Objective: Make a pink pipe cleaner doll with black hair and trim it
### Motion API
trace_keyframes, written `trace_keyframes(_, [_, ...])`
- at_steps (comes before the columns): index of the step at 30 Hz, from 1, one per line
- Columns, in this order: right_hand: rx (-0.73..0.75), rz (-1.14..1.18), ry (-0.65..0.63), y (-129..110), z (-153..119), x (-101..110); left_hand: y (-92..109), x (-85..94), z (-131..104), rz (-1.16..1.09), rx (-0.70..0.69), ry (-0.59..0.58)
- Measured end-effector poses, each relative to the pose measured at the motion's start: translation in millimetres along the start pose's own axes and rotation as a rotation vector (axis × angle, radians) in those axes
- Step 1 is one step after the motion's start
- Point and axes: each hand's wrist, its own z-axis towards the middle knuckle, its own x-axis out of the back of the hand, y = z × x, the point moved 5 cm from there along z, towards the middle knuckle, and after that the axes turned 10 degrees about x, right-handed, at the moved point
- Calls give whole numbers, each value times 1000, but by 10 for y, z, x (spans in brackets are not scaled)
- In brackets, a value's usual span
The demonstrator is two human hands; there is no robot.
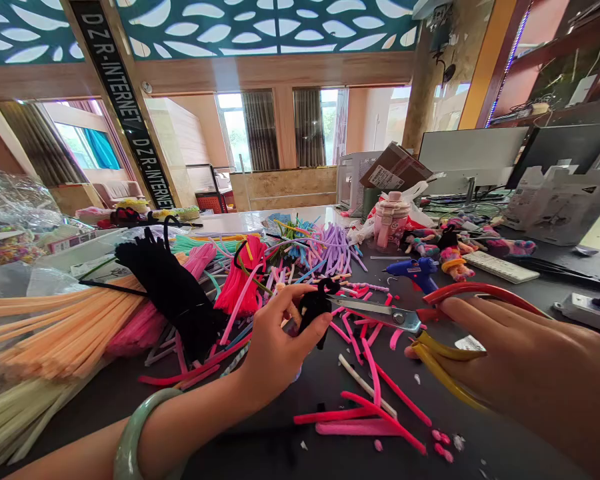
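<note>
Over dark tabletop (260,437), pinching black pipe-cleaner piece (314,305) in left hand (275,340); gripping scissors (404,319) in right hand (520,353), aiming blades leftward, nearly level, at piece's upper right edge.

Daylight glows through washed-out windows (235,130) at the back, and pale light fills the patterned panel (279,30) overhead. Soft shadows darken the worktop (260,443); the metal scissors (399,319) gleam. Wide-angle distortion tilts the lettered column (115,93) and stretches the edges.
</note>
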Motion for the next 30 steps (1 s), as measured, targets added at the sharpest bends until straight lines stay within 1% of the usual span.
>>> trace_keyframes(1, [128,-84,34,-78,24,13,5,2,-2,6,-6,8])
trace_keyframes(2, [160,-156,57,-110,42,21,9,3,-4,10,-12,15])
trace_keyframes(3, [181,-175,84,-138,62,30,11,3,-5,14,-17,21])
trace_keyframes(6, [152,-196,148,-176,125,71,3,2,-8,22,-15,37])
trace_keyframes(9, [152,-166,176,-201,155,95,-20,1,-11,16,6,49])
trace_keyframes(18, [141,-124,45,-186,20,-56,-33,4,-6,25,10,59])
trace_keyframes(22, [54,-42,-24,-104,-72,-171,-28,9,2,22,8,57])
trace_keyframes(25, [178,34,-100,-112,-133,-262,-29,10,4,18,15,55])
trace_keyframes(27, [164,41,-100,-101,-140,-274,-33,9,6,16,20,52])
trace_keyframes(28, [133,41,-93,-99,-129,-268,-36,9,7,15,22,50])
trace_keyframes(30, [24,21,-35,-90,-91,-223,-46,6,11,15,25,43])
